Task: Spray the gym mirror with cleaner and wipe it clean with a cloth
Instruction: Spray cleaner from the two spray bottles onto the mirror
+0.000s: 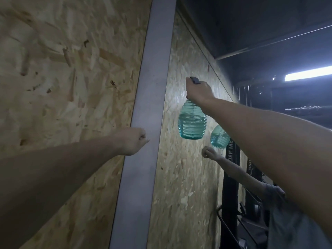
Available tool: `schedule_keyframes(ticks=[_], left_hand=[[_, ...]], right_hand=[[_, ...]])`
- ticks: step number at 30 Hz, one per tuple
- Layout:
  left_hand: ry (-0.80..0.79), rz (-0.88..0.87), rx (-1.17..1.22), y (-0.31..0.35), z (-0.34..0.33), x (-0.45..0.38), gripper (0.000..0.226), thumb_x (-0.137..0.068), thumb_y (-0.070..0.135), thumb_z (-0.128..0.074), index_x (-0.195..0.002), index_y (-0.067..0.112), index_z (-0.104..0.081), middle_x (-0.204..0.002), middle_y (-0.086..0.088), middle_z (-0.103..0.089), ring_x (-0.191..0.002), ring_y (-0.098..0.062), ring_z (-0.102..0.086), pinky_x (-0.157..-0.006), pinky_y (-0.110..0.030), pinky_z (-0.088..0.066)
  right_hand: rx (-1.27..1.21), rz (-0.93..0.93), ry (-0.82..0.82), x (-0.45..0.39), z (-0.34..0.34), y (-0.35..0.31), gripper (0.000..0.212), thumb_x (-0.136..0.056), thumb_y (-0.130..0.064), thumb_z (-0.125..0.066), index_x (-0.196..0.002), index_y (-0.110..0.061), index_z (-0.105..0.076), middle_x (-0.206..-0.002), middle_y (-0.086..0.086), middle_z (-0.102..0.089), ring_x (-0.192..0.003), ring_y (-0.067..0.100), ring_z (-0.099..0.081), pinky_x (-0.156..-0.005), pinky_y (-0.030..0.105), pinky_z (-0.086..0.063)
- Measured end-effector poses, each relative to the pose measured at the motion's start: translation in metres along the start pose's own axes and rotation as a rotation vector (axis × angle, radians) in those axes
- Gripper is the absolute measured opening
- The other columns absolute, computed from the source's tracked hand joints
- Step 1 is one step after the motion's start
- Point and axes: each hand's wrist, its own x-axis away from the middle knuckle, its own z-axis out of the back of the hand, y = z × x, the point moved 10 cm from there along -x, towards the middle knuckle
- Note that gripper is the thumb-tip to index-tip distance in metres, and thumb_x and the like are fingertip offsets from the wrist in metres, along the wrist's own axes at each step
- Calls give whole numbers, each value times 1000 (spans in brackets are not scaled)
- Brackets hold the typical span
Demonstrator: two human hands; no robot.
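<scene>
Dim indoor shot, single bright source.
Overexposed strip light [308, 75] at right edge blooms; pale glare patch on the mirror [181, 97] behind the raised hand. Ceiling near black, detail soft, straight lines bow toward edges.

The wall [62, 78] is rough chipboard, pale and flaked. A grey frame [150, 97] runs up it, tilted in this view. Right of the frame is the mirror [181, 177], which reflects the same chipboard. Far right of the frame the mirror shows a dark rack [231, 186].
</scene>
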Motion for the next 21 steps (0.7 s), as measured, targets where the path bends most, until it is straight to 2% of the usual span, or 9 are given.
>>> schedule_keyframes(ticks=[2,5,7,9,12,14,17,21], left_hand=[[0,18,3,-14,-10,-2,35,-110,39,-38,-97,12,-57,-80,-1,-52,-66,-14,-44,-57,-29,-31],[-29,21,23,-28,-28,-2,34,-110,37,-38,-93,11,-54,-81,-8,-52,-64,-15,-42,-56,-28,-30],[-40,23,29,-35,-38,-3,35,-110,38,-37,-92,12,-53,-91,-13,-59,-69,-18,-47,-64,-32,-36],[-38,27,28,-40,-45,-5,34,-109,40,-37,-92,16,-53,-94,-9,-60,-74,-18,-51,-68,-33,-40],[-53,30,48,-39,-54,-2,31,-109,39,-38,-101,16,-57,-88,-3,-58,-73,-15,-51,-64,-31,-38],[-55,22,58,-37,-58,1,33,-109,39,-39,-106,12,-59,-92,-7,-61,-75,-19,-54,-66,-32,-40],[-72,8,86,-36,-69,8,36,-109,38,-41,-106,9,-61,-97,-13,-64,-80,-25,-58,-69,-35,-43],[-99,0,113,-31,-90,21,32,-109,37,-41,-105,11,-60,-96,-9,-62,-80,-22,-56,-66,-33,-39]], right_hand=[[12,4,-6,-3,-13,4,45,-100,-49,-41,-77,-15,-60,-96,12,-73,-86,25,-68,-72,33,-47],[4,-18,-67,0,-30,17,41,-102,-45,-42,-86,-15,-63,-95,6,-72,-76,13,-65,-68,29,-46],[7,-43,-116,3,-42,30,38,-102,-44,-43,-96,-13,-64,-100,6,-73,-75,9,-64,-69,27,-47],[10,-72,-139,8,-50,43,36,-102,-42,-44,-96,-12,-64,-105,8,-74,-80,10,-65,-72,28,-47],[24,-100,-188,21,-61,61,39,-102,-40,-43,-109,-10,-66,-106,10,-73,-82,9,-65,-72,27,-45],[48,-105,-220,33,-67,72,41,-102,-42,-42,-107,-10,-67,-105,9,-74,-86,13,-66,-79,31,-49],[74,-108,-259,54,-74,91,36,-102,-47,-43,-95,-19,-64,-101,5,-73,-98,21,-69,-96,40,-53],[69,-154,-285,84,-78,122,38,-102,-49,-45,-90,-19,-66,-97,4,-74,-99,23,-70,-102,45,-51]])
